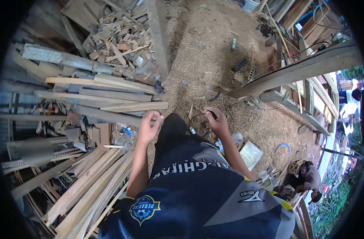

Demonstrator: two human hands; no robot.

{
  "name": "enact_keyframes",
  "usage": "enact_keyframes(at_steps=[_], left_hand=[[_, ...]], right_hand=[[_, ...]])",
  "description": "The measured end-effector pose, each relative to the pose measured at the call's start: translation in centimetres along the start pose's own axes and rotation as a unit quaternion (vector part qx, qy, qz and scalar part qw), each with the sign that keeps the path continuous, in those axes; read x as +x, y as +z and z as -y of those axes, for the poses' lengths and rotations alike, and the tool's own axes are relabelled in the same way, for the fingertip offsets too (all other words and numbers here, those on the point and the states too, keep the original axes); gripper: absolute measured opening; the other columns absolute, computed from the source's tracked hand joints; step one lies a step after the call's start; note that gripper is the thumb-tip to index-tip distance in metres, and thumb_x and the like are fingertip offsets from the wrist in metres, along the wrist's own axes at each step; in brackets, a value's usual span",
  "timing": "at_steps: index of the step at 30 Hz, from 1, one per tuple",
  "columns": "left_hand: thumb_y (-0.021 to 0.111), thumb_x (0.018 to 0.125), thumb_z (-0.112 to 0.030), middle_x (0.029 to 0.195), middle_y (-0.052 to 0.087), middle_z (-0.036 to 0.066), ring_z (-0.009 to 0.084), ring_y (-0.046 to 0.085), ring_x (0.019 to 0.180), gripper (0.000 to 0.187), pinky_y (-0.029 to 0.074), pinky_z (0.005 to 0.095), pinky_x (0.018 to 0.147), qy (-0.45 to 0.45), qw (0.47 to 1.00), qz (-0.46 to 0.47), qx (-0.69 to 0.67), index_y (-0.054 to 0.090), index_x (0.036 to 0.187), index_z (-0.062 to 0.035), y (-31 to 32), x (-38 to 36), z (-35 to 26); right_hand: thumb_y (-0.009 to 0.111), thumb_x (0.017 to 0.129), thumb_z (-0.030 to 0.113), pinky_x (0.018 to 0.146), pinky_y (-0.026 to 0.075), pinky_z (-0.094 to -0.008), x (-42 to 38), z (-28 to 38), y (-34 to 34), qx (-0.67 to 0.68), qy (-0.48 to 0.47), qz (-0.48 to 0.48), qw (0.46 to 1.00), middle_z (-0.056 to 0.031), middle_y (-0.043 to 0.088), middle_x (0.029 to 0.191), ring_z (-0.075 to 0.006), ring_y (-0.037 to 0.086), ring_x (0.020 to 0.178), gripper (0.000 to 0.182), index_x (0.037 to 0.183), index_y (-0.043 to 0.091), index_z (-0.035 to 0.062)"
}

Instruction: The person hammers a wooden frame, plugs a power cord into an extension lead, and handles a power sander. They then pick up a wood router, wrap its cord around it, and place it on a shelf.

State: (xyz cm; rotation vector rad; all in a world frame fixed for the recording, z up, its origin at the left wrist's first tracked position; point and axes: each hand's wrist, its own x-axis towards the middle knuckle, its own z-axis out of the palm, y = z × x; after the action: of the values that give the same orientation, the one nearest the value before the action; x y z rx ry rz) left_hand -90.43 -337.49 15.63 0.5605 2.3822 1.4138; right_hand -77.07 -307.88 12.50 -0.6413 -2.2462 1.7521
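My left hand point(149, 124) is held in front of my left thigh, its fingers curled in toward the thumb with no object showing between them. Beside it lie the ends of several long wooden boards point(134, 106). My right hand point(217, 120) is raised to the right of my dark-trousered knee point(173, 125), fingers bent round. A slim dark thing point(212, 115) shows in its curl; I cannot tell what it is. Below both hands spreads a floor point(198, 89) of wood shavings, with a pointed wood sliver point(190, 111) between them.
Scrap wood point(124, 40) is heaped at the upper left, and long planks point(90, 187) are stacked at the lower left. A wooden post point(157, 36) and a slanting beam point(301, 69) flank the floor. Another person point(309, 177) bends over at the lower right. A pale container point(250, 154) stands nearby.
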Motion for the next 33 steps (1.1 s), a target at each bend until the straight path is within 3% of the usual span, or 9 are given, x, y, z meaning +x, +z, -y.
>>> enact_keyframes(at_steps=[2,4,8,12,13,18,22,28,33], left_hand=[[0.068,0.101,-0.013,0.102,0.074,0.012,0.0229,0.070,0.103,0.014,0.053,0.0348,0.093,-0.028,0.999,0.022,-0.034,0.069,0.106,-0.0007,1.2,3.9,0.3],[0.062,0.104,-0.015,0.106,0.076,0.014,0.0229,0.071,0.105,0.020,0.054,0.0357,0.093,-0.031,0.997,0.050,-0.044,0.071,0.116,-0.0008,2.4,8.2,-0.1],[0.062,0.106,-0.017,0.117,0.075,0.014,0.0220,0.070,0.113,0.028,0.052,0.0342,0.100,-0.086,0.983,0.025,-0.161,0.070,0.126,0.0002,6.5,17.4,-1.7],[0.075,0.094,-0.011,0.097,0.071,0.013,0.0232,0.069,0.096,0.017,0.052,0.0350,0.090,0.005,0.996,0.082,-0.037,0.067,0.103,0.0017,9.7,29.1,0.3],[0.075,0.091,-0.008,0.089,0.067,0.012,0.0241,0.066,0.088,0.016,0.052,0.0354,0.084,-0.027,0.996,0.075,-0.048,0.063,0.095,0.0010,11.0,32.4,0.2],[0.075,0.094,-0.012,0.098,0.072,0.014,0.0238,0.069,0.094,0.018,0.053,0.0366,0.086,-0.083,0.985,0.152,0.000,0.067,0.102,0.0018,12.4,49.5,-3.4],[0.075,0.096,-0.015,0.114,0.076,0.012,0.0192,0.071,0.104,0.047,0.054,0.0335,0.086,-0.109,0.988,0.097,-0.047,0.061,0.139,-0.0012,13.1,60.0,-5.4],[0.072,0.098,-0.011,0.111,0.071,0.008,0.0160,0.067,0.102,0.038,0.053,0.0314,0.093,-0.068,0.993,0.096,-0.001,0.063,0.134,-0.0020,14.0,73.3,-9.9],[0.067,0.100,-0.010,0.108,0.071,0.007,0.0147,0.066,0.099,0.035,0.052,0.0295,0.090,-0.121,0.990,0.046,-0.052,0.063,0.134,-0.0016,20.5,86.4,-12.8]], right_hand=[[0.062,0.103,0.013,0.080,0.053,-0.0294,2.0,0.1,-1.5,-0.034,0.007,-0.013,0.999,-0.0046,0.073,0.094,-0.0114,0.066,0.086,0.024,0.121,0.071,-0.0005],[0.060,0.105,0.009,0.095,0.054,-0.0313,4.6,-0.4,-2.6,0.055,0.106,0.007,0.993,-0.0106,0.075,0.113,-0.0169,0.071,0.105,0.023,0.122,0.070,-0.0016],[0.059,0.106,0.009,0.094,0.055,-0.0314,12.0,0.3,-5.3,0.066,0.153,-0.009,0.986,-0.0104,0.074,0.117,-0.0171,0.071,0.105,0.024,0.125,0.068,-0.0022],[0.062,0.104,0.012,0.087,0.056,-0.0291,25.2,-1.2,-7.8,0.004,0.071,-0.048,0.996,-0.0066,0.075,0.104,-0.0136,0.071,0.094,0.024,0.123,0.071,0.0013],[0.063,0.104,0.012,0.090,0.056,-0.0301,29.1,-1.3,-8.6,0.007,0.075,-0.040,0.996,-0.0092,0.076,0.108,-0.0157,0.072,0.100,0.024,0.123,0.071,0.0007],[0.063,0.103,0.011,0.088,0.055,-0.0300,47.3,-0.4,-12.8,0.019,0.107,-0.065,0.992,-0.0096,0.076,0.107,-0.0161,0.071,0.099,0.024,0.123,0.070,0.0000],[0.062,0.102,0.009,0.091,0.054,-0.0304,58.3,0.7,-17.0,0.039,0.078,-0.085,0.993,-0.0096,0.075,0.108,-0.0164,0.070,0.100,0.024,0.123,0.069,-0.0004],[0.061,0.106,0.011,0.095,0.054,-0.0316,70.8,0.6,-26.3,0.018,0.095,-0.135,0.986,-0.0101,0.074,0.112,-0.0170,0.070,0.104,0.026,0.128,0.066,-0.0018],[0.063,0.103,0.012,0.088,0.055,-0.0302,81.3,-1.8,-35.4,0.037,0.103,-0.210,0.972,-0.0098,0.077,0.106,-0.0165,0.073,0.098,0.023,0.121,0.070,-0.0007]])
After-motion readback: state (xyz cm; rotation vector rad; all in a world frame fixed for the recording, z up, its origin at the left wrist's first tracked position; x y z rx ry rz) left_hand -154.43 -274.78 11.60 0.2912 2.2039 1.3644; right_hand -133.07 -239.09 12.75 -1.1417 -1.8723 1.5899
